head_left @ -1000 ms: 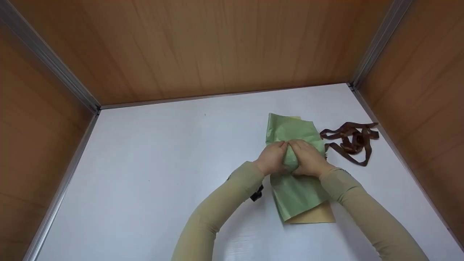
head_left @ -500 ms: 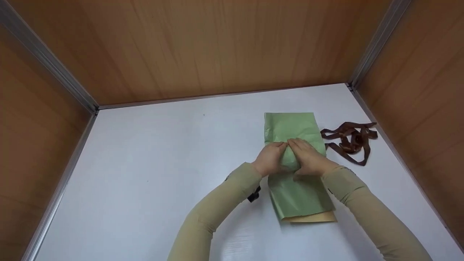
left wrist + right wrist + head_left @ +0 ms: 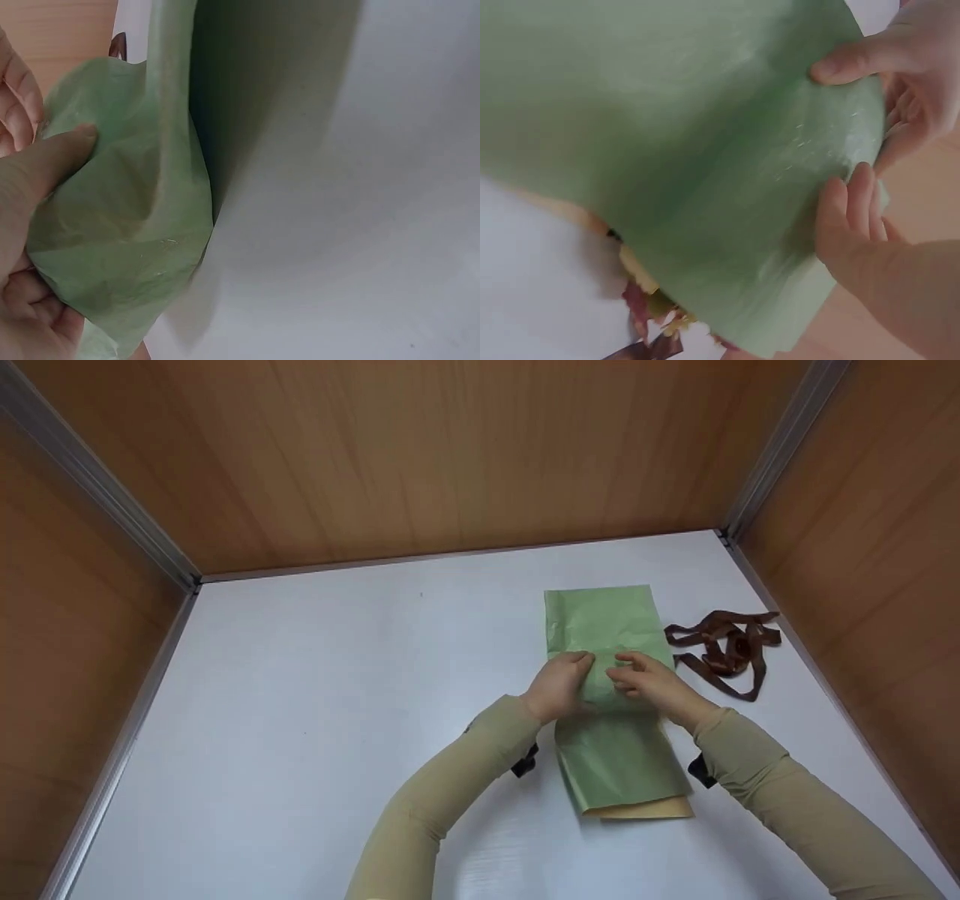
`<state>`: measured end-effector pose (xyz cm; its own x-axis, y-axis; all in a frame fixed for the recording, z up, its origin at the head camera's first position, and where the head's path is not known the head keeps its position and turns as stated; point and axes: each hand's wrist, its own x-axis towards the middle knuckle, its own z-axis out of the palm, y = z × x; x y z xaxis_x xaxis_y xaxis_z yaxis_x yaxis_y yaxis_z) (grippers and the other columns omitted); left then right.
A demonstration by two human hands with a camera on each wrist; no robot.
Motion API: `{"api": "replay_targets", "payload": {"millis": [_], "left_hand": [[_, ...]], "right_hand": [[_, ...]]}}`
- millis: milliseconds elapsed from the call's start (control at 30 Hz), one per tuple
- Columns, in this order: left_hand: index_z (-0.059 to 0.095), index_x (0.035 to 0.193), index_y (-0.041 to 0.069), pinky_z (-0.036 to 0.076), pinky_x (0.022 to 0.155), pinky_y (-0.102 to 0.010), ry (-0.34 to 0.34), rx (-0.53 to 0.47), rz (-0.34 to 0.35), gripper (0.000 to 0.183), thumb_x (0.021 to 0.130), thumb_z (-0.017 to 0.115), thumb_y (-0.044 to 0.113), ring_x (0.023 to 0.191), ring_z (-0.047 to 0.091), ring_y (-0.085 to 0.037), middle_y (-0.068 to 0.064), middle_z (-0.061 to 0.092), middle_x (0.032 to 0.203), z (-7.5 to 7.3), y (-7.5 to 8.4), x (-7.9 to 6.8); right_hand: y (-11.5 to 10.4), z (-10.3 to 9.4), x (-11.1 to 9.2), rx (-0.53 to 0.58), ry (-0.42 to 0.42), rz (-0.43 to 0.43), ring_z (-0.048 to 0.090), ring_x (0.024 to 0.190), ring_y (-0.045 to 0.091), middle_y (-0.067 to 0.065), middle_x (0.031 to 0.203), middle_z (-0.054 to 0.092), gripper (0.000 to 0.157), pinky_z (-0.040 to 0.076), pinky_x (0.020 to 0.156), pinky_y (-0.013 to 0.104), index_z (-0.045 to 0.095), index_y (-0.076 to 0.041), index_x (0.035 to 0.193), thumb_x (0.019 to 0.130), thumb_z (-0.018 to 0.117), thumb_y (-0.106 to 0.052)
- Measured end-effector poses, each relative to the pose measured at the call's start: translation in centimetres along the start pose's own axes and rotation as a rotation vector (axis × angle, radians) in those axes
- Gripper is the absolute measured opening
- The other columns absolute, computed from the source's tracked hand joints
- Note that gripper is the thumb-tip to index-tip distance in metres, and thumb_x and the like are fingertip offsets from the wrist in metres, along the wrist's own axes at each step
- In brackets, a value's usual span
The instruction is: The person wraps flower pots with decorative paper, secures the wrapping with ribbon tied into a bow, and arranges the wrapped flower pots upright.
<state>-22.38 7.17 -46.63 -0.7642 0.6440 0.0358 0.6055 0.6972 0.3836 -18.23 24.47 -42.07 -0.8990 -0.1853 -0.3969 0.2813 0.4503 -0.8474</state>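
Note:
A sheet of green wrapping paper (image 3: 622, 765) lies lengthwise in front of me, bunched at its middle. Pale yellow paper (image 3: 652, 810) shows under its near edge. In the right wrist view, yellow and dark red artificial-looking flowers or leaves (image 3: 636, 296) peek out from beneath the green paper. My left hand (image 3: 556, 686) grips the gathered middle, thumb on top and fingers curled at its side. My right hand (image 3: 660, 686) hovers at the right of the gather, fingers loosely bent, their tips close over the paper.
A tangled brown ribbon (image 3: 731, 652) lies right of the paper on the white table (image 3: 322, 697). Wooden panels (image 3: 450, 457) with metal corner strips wall in the back and both sides.
My right hand has loosened from the gathered paper and drawn back slightly to the right. The paper's far end has flattened out. My left hand keeps its grip.

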Motion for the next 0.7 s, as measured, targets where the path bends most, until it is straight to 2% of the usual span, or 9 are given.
{"api": "replay_targets", "payload": {"millis": [100, 300, 400, 500, 567, 700], "left_hand": [[0.044, 0.138, -0.002, 0.036, 0.107, -0.029, -0.001, 0.000, 0.002, 0.082, 0.075, 0.080, 0.036, 0.127, 0.048, -0.024, -0.013, 0.052, 0.137, 0.0, 0.0, 0.0], [0.042, 0.139, -0.002, 0.035, 0.109, -0.030, -0.024, -0.034, -0.015, 0.083, 0.075, 0.080, 0.035, 0.130, 0.046, -0.024, -0.014, 0.050, 0.139, 0.1, 0.0, 0.0], [0.043, 0.139, -0.002, 0.035, 0.108, -0.030, -0.021, -0.033, -0.006, 0.083, 0.075, 0.080, 0.035, 0.129, 0.046, -0.025, -0.014, 0.050, 0.138, 0.3, -0.1, 0.0], [0.043, 0.139, -0.002, 0.035, 0.109, -0.030, -0.028, -0.019, -0.003, 0.083, 0.075, 0.080, 0.035, 0.129, 0.046, -0.025, -0.014, 0.050, 0.138, 0.2, -0.2, 0.0], [0.042, 0.139, -0.002, 0.034, 0.109, -0.030, -0.031, -0.013, -0.004, 0.083, 0.075, 0.080, 0.035, 0.129, 0.046, -0.025, -0.014, 0.049, 0.139, 0.1, -0.3, 0.0], [0.041, 0.140, -0.002, 0.034, 0.110, -0.030, -0.043, -0.013, -0.003, 0.084, 0.076, 0.080, 0.036, 0.130, 0.045, -0.025, -0.014, 0.048, 0.140, 0.1, -0.1, 0.1]], "right_hand": [[0.3, -0.3, 0.1, 0.002, 0.026, 0.039, 0.040, 0.130, 0.039, 0.029, 0.146, 0.030, 0.067, 0.034, 0.108, 0.046, 0.013, 0.006, 0.148, 0.100, 0.042, -0.030], [0.7, -0.4, -0.1, -0.066, 0.085, 0.065, 0.041, 0.128, 0.042, 0.030, 0.149, 0.024, 0.067, 0.035, 0.107, 0.047, 0.014, 0.008, 0.147, 0.100, 0.042, -0.030], [0.5, -0.1, -0.8, -0.045, 0.045, 0.101, 0.047, 0.123, 0.041, 0.034, 0.143, 0.030, 0.070, 0.040, 0.102, 0.046, 0.010, 0.008, 0.148, 0.100, 0.042, -0.033], [0.3, 0.3, -1.5, 0.057, -0.047, 0.167, 0.056, 0.113, 0.035, 0.037, 0.137, 0.036, 0.079, 0.047, 0.096, 0.042, -0.008, 0.004, 0.148, 0.100, 0.038, -0.038], [0.2, 0.5, -1.8, 0.162, -0.104, 0.219, 0.058, 0.111, 0.034, 0.040, 0.137, 0.034, 0.085, 0.049, 0.093, 0.039, -0.024, -0.001, 0.145, 0.100, 0.035, -0.041], [0.7, 0.9, -2.0, 0.382, -0.117, 0.263, 0.049, 0.122, 0.043, 0.044, 0.144, 0.014, 0.091, 0.048, 0.094, 0.039, -0.042, -0.015, 0.137, 0.099, 0.036, -0.043]]}}
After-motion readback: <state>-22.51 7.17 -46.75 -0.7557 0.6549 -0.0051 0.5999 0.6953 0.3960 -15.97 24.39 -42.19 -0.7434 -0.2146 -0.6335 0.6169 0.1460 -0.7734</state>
